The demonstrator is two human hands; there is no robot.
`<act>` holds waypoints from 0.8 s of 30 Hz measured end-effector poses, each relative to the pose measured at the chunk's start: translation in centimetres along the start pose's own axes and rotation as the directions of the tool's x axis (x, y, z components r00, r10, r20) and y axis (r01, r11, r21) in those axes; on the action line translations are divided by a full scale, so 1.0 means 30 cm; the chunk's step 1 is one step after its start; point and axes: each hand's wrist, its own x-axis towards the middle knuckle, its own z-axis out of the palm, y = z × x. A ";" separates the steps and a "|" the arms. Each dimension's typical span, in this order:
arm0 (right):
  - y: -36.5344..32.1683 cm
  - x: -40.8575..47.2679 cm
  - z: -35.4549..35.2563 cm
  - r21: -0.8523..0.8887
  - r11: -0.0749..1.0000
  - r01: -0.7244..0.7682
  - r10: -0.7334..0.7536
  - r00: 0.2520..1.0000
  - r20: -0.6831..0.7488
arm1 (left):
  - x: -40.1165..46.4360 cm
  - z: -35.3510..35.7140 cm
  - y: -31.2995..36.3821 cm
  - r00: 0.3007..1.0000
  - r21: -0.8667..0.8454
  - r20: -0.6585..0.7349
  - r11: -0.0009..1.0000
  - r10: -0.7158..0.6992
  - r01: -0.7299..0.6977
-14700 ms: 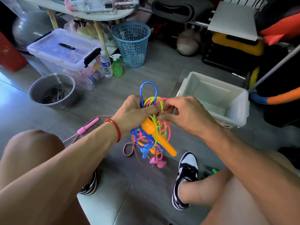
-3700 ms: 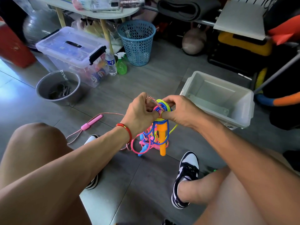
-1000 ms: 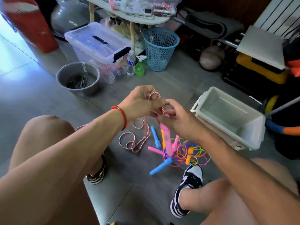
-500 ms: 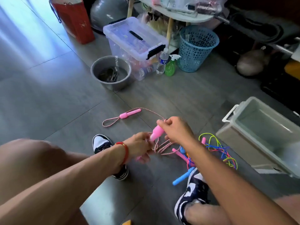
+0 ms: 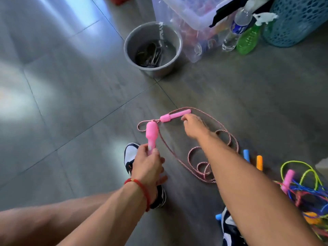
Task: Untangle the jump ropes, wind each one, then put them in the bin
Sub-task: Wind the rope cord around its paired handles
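Note:
A pink-and-white braided jump rope lies in loose loops on the grey floor. My left hand grips one of its pink handles, which points up and away. My right hand reaches out to the rope's other pink handle on the floor, fingertips at its end; a firm hold is not evident. The remaining tangle of thin blue, green and pink ropes lies at the right edge, with blue and orange handles beside it. The white bin is out of view apart from a corner.
A grey bucket stands ahead on the floor. Behind it are a clear lidded storage box, a water bottle, a green spray bottle and a blue mesh basket. My shoes are near the rope: left, right.
The view tilted down and left. The pink handle passed from my right hand to my left, which now holds it upright. My right hand stretched forward to the far handle on the floor.

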 end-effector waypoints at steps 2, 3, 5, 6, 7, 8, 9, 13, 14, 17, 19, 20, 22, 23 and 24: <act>0.002 0.086 0.063 -0.101 0.994 0.039 -0.031 0.996 0.083 | 0.013 0.012 0.011 0.999 -0.057 -0.031 0.998 -0.017 0.015; 0.004 0.119 0.088 -0.158 0.986 0.059 -0.040 0.992 0.122 | 0.014 0.018 0.018 0.999 -0.077 -0.034 0.997 -0.029 0.026; 0.000 0.168 0.113 -0.297 0.944 0.146 -0.106 0.984 0.146 | 0.016 0.020 0.023 0.999 -0.105 -0.020 0.994 -0.046 0.044; -0.001 0.181 0.121 -0.368 0.909 0.196 -0.164 0.980 0.116 | 0.020 0.014 0.020 0.998 -0.119 -0.013 0.991 -0.061 0.059; -0.003 0.186 0.125 -0.422 0.877 0.231 -0.225 0.972 0.063 | 0.021 0.006 0.019 0.997 -0.133 -0.007 0.989 -0.072 0.070; -0.002 0.184 0.133 -0.462 0.855 0.236 -0.261 0.965 0.011 | 0.024 -0.004 0.015 0.996 -0.151 -0.010 0.985 -0.084 0.082; 0.006 0.180 0.148 -0.491 0.843 0.219 -0.271 0.962 -0.037 | 0.025 -0.014 0.014 0.995 -0.165 -0.016 0.982 -0.098 0.094; 0.033 0.107 0.188 -0.421 0.903 0.090 -0.174 0.971 -0.165 | 0.007 -0.009 0.015 0.996 -0.171 -0.006 0.981 -0.089 0.087; 0.033 0.081 0.187 -0.372 0.925 0.070 -0.156 0.966 -0.206 | -0.003 0.004 0.014 0.997 -0.170 0.013 0.983 -0.073 0.074; 0.006 -0.017 0.143 0.024 0.999 0.022 -0.012 0.937 -0.348 | -0.050 0.036 0.037 0.997 -0.193 0.074 0.981 -0.004 0.018; -0.030 -0.126 0.068 0.451 0.893 0.000 0.143 0.948 -0.284 | -0.067 0.039 0.057 0.994 -0.196 0.091 0.980 0.055 -0.036; -0.049 -0.191 0.018 0.647 0.763 -0.006 0.179 0.963 -0.203 | -0.069 0.036 0.066 0.993 -0.177 0.080 0.981 0.091 -0.076; -0.079 -0.336 -0.094 0.887 0.462 -0.022 0.127 0.991 -0.041 | -0.080 0.034 0.086 0.980 -0.055 0.056 0.981 0.189 -0.186; -0.094 -0.411 -0.149 0.932 0.362 -0.026 0.067 0.998 0.002 | -0.095 0.038 0.095 0.971 0.019 0.071 0.972 0.230 -0.232; -0.108 -0.486 -0.201 0.951 0.309 -0.016 0.012 1.000 0.013 | -0.119 0.047 0.103 0.960 0.068 0.112 0.961 0.258 -0.266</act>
